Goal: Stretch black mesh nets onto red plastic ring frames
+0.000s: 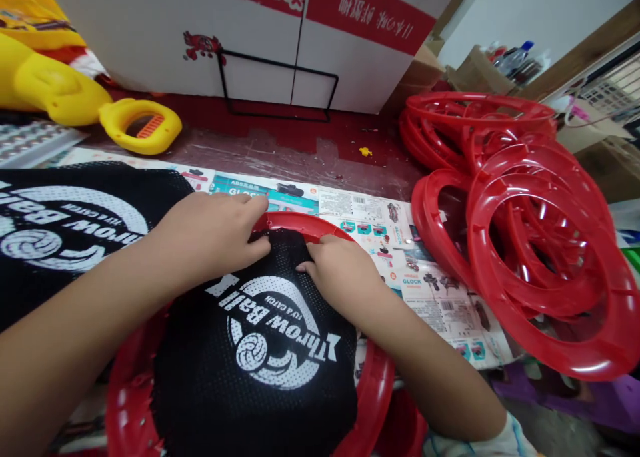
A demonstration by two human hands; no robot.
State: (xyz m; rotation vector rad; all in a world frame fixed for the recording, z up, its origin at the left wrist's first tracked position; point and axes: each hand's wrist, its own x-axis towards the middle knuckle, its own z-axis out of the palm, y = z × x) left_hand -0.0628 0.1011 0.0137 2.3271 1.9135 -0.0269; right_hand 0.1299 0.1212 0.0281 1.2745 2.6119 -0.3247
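Note:
A piece of black mesh cloth point(200, 370) with a white "Throw Ball" print lies over a red plastic ring point(377, 377) close in front of me. My left hand point(223, 227) is closed at the cloth's far left edge, thumb and fingers pinching by the ring's far rim. At the far right edge of the same cloth, my right hand point(343, 274) is closed too, its thumb and curled fingers gripping the mesh against the rim. The exact grip under the fingers is partly hidden. More printed black mesh point(95, 174) lies beneath and beyond my left forearm.
Several red rings point(545, 337) are piled at the right. A white and red carton point(150, 50) stands at the back, with a black wire frame point(280, 62) before it. A yellow plastic handle point(173, 127) sits at the left. Printed card sheets point(340, 200) cover the tabletop.

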